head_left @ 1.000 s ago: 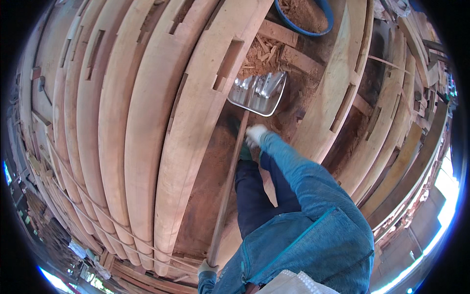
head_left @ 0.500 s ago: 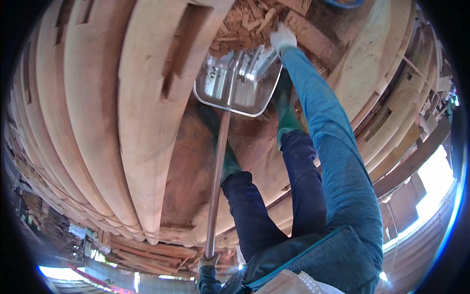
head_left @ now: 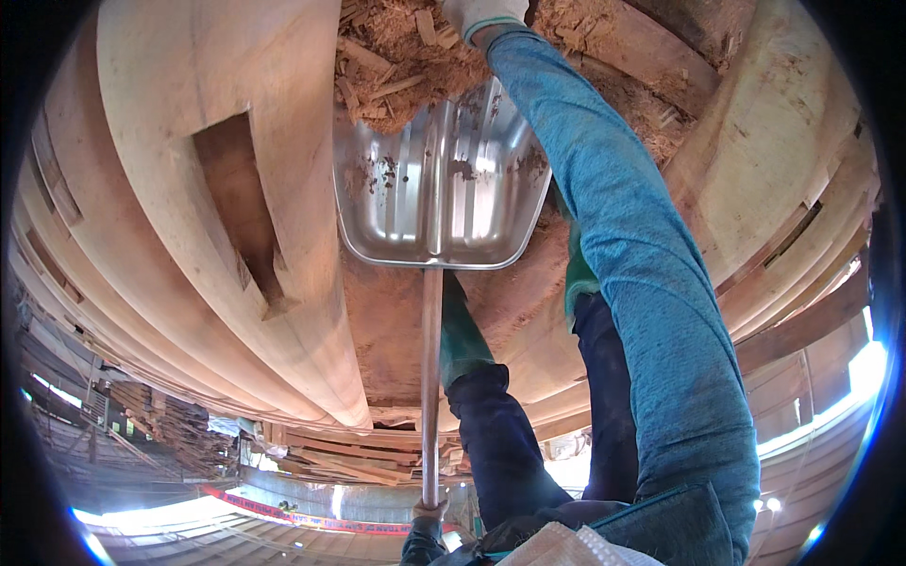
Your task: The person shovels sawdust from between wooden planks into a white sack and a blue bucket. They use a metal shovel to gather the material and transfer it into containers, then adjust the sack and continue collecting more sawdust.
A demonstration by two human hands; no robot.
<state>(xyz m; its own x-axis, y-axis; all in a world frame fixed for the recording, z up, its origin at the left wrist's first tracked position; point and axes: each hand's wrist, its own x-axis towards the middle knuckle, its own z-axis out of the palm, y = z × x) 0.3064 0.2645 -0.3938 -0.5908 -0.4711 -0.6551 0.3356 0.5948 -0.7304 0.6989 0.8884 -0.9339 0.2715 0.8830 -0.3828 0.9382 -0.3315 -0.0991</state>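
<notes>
A wide metal shovel [head_left: 472, 226] lies low between the timbers, its shiny pan speckled with dark bits. Loose wood chips and sawdust [head_left: 392, 80] cover the pan's far edge. From the pan a long straight handle [head_left: 431, 377] runs back toward me. At the handle's end my left hand [head_left: 431, 510] is closed round it. My right arm, in a blue sleeve, reaches far forward past the pan's right side. My gloved right hand [head_left: 486, 13] is over the chips at the top edge; its fingers are cut off from view.
Large pale curved timbers [head_left: 179, 189] with cut slots rise close on the left. More timbers [head_left: 802, 160] stand on the right. My legs in dark trousers and green boots [head_left: 462, 330] are between them, by the shovel. Stacked planks [head_left: 349, 457] lie beyond.
The shovel's pan looks larger and its handle more upright in view. My right hand has shifted up and left to the frame's top edge. My left hand keeps its hold on the handle.
</notes>
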